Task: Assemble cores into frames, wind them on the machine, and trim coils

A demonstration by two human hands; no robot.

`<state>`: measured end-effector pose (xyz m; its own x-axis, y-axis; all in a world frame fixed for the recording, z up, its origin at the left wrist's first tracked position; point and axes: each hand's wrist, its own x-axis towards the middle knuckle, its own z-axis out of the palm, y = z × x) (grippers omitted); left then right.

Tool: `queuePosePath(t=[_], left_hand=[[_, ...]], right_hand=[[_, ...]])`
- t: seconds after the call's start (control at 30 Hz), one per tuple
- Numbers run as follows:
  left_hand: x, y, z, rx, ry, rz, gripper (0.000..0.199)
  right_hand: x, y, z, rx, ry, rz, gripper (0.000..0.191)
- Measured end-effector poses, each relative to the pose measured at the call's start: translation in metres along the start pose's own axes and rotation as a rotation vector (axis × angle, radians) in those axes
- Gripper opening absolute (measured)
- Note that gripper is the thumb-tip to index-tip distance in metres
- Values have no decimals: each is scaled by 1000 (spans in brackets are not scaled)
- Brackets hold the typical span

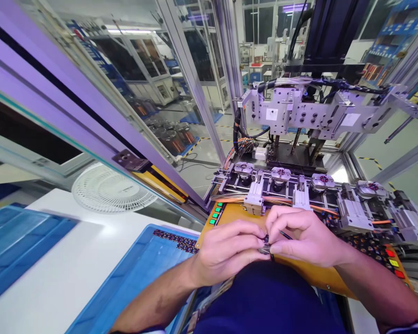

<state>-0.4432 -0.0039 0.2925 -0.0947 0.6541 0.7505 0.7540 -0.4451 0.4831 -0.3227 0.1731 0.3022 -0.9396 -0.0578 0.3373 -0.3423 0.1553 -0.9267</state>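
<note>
The head camera looks forward and down (hands (226,253) close).

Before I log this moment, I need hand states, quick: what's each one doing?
Left hand: closed, fingertips pinching a small metallic part.
Right hand: fingers curled in at the same part; whether they grip it too cannot be told.

Both hands just beyond the dark blue shirtfront (268,301), fingertips meeting in front of it. Left hand (226,250) on shirtfront's left: back of hand up, fingers slightly bent, stacked, pointing inward, tips pinched with thumb lowest. Right hand (299,234) on its right: fingers arched, thumb below, tips pinched against the left's. Left forearm (160,297) slants in along shirtfront's left, right forearm (379,283) along its right. Both forearms bare, dark sleeves only at the near ends.
</note>
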Motion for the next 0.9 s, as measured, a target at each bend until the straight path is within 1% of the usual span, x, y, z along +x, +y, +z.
queuePosePath(t=[0.13, 0.27, 0.37, 0.47, 0.53, 0.6, 0.67, 0.77, 0.9], left_hand=[[0, 0, 0, 2, 4, -2, 16], [1, 2, 0, 8, 9, 18, 14], [1, 3, 0, 6, 12, 11, 12], [1, 2, 1, 1, 19, 6, 12], [-1, 1, 2, -4, 38, 13, 13], [-2, -1, 4, -26, 75, 22, 15], [-4, -2, 6, -63, 123, 23, 15], [-6, -3, 10, -104, 197, -11, 16], [-9, -5, 14, -119, 252, -85, 20]], right_hand=[[-3, 1, 1, -52, 26, -90, 3], [-4, 2, 2, -96, 52, -135, 2], [-3, 2, 1, -120, 38, -180, 1], [-2, 3, -1, -215, 13, -258, 3], [-3, 3, 0, -268, 24, -312, 6], [-5, 3, 4, -275, 86, -345, 10], [-8, 3, 10, -295, 187, -375, 16], [-12, 4, 18, -397, 309, -440, 19], [-16, 5, 24, -515, 338, -503, 22]])
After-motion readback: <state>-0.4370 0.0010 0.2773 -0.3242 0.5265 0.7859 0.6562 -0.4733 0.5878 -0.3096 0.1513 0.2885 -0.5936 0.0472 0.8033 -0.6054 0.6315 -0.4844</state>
